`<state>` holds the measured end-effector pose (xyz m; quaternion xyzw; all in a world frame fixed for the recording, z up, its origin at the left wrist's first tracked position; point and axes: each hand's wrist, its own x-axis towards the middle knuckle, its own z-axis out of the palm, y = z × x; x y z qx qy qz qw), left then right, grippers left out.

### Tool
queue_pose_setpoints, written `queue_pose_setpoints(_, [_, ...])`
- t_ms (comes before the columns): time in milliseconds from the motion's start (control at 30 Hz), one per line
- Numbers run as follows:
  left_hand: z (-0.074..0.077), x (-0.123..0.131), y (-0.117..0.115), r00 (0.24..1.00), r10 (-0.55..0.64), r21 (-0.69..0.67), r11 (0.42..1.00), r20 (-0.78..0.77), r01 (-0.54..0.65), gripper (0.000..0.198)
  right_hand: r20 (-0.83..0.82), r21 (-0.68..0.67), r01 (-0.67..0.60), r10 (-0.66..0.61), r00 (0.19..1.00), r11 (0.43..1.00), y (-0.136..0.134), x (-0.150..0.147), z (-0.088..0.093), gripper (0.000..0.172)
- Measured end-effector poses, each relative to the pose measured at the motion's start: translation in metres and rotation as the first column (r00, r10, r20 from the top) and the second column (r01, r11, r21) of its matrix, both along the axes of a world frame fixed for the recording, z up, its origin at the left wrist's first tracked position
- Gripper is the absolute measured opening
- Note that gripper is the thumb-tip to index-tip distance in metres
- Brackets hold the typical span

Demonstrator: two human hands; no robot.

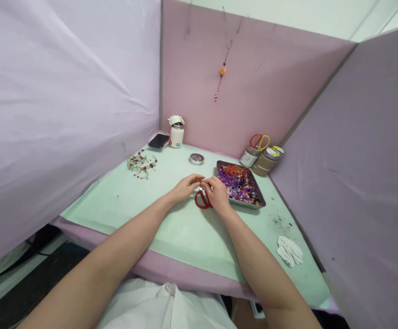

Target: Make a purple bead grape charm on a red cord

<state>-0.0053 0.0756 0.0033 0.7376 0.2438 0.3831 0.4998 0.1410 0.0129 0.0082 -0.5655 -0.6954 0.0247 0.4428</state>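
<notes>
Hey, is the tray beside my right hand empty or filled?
Filled, though how deep I cannot tell: beads cover most of the tray, with orange strands towards its far end.

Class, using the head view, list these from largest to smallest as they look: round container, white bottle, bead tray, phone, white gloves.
1. Bead tray
2. White gloves and white bottle: too alike to rank; the gloves lie nearer the camera
3. Phone
4. Round container
</notes>
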Motion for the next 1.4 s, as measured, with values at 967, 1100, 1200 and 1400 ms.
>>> queue_pose_setpoints(967, [-0.003, 0.001, 0.001, 0.987, 0.156, -0.059, 0.986, -0.033, -0.158, 0.017, 0.089, -0.051, 0.116, -0.111, 0.990, 0.992, 0.001, 0.011, 0.008, 0.026])
queue_pose_setpoints(1100, [-0.004, 0.000, 0.004, 0.983, 0.177, -0.059, 0.982, -0.043, -0.180, 0.018, 0.041, -0.002, 0.276, -0.276, 0.960, 0.961, 0.010, 0.053, 0.015, 0.028])
queue_pose_setpoints(1200, [-0.005, 0.000, 0.005, 0.982, 0.181, -0.064, 0.981, -0.045, -0.184, 0.017, 0.026, -0.034, 0.376, -0.375, 0.927, 0.926, 0.018, 0.089, 0.014, 0.023])
queue_pose_setpoints(1400, [-0.003, 0.001, 0.002, 0.979, 0.197, -0.092, 0.975, -0.049, -0.201, 0.013, 0.118, -0.210, 0.348, -0.330, 0.937, 0.914, 0.034, 0.113, -0.002, 0.010])
